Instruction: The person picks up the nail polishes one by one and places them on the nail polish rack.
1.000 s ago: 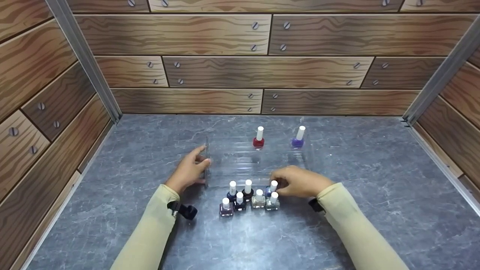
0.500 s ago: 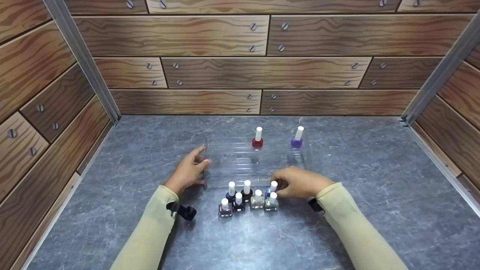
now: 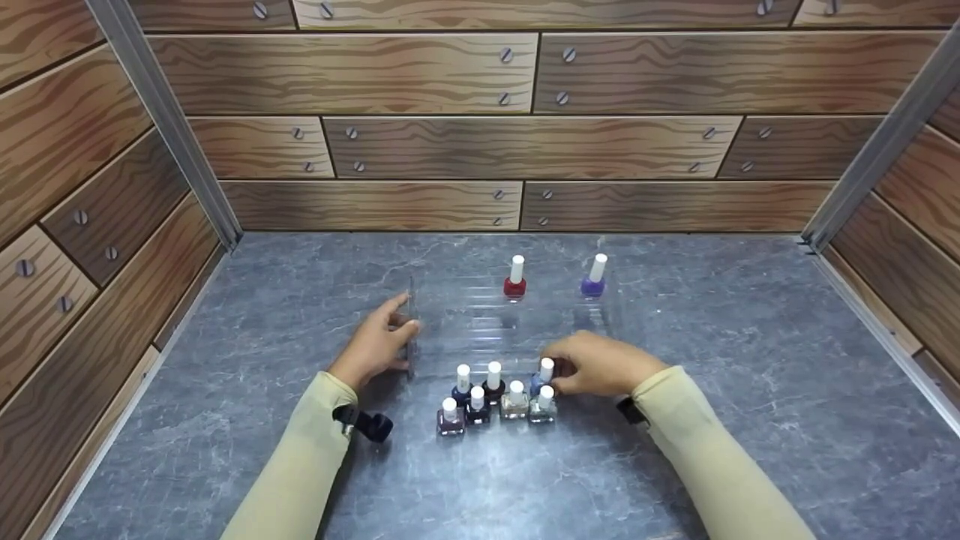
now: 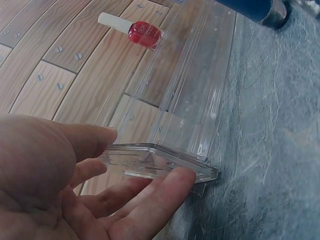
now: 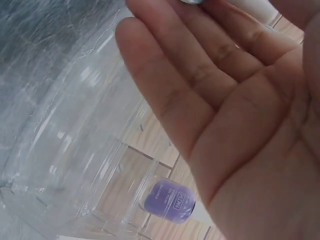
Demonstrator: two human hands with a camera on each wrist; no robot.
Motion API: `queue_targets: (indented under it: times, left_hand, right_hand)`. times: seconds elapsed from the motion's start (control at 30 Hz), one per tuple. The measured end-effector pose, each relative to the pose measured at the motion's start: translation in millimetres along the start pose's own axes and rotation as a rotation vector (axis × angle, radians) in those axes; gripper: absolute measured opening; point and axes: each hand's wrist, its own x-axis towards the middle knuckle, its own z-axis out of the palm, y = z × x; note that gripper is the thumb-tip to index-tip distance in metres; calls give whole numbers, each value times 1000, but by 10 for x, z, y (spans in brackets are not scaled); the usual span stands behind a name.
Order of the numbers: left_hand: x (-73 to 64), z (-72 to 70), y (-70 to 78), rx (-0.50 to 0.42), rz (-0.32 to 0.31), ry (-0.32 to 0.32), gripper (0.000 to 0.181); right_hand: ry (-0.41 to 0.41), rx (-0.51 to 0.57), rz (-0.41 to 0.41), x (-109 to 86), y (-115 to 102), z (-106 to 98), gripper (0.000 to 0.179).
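Observation:
My left hand [image 3: 376, 339] grips the left end of a clear plastic stepped rack [image 3: 480, 319], thumb on the end panel's edge and fingers against its outer side in the left wrist view. At the rack's front right, my right hand [image 3: 596, 364] pinches a blue nail polish bottle [image 3: 539, 382] by its side, white cap up; the fingers partly hide it. On the rack's back step stand a red nail polish bottle [image 3: 514, 286] and a purple nail polish bottle [image 3: 592, 286], upright and apart.
Several nail polish bottles stand close together before the rack: dark ones [image 3: 477, 411], a beige glittery one [image 3: 514, 405] and a pale silvery one [image 3: 542, 409]. Wood-patterned walls [image 3: 420, 146] enclose the grey marbled tabletop [image 3: 300, 262] at the back and sides.
The blue bottle in my right hand has risen very slightly against its neighbours. My left hand stays on the rack's end, and the other bottles keep their places.

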Motion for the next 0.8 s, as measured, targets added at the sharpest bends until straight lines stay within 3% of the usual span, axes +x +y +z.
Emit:
queue_targets:
  times: [0.23, 0.53, 0.8]
  left_hand:
    - [-3, 6, 2, -19, 6, 6, 65]
    - [-2, 0, -24, -5, 10, 9, 65]
    - [-19, -1, -15, 20, 19, 1, 65]
  right_hand:
    - [116, 105, 48, -56, 8, -98, 11]
    - [440, 305, 87, -109, 16, -238, 11]
    - [653, 485, 85, -94, 8, -279, 15]
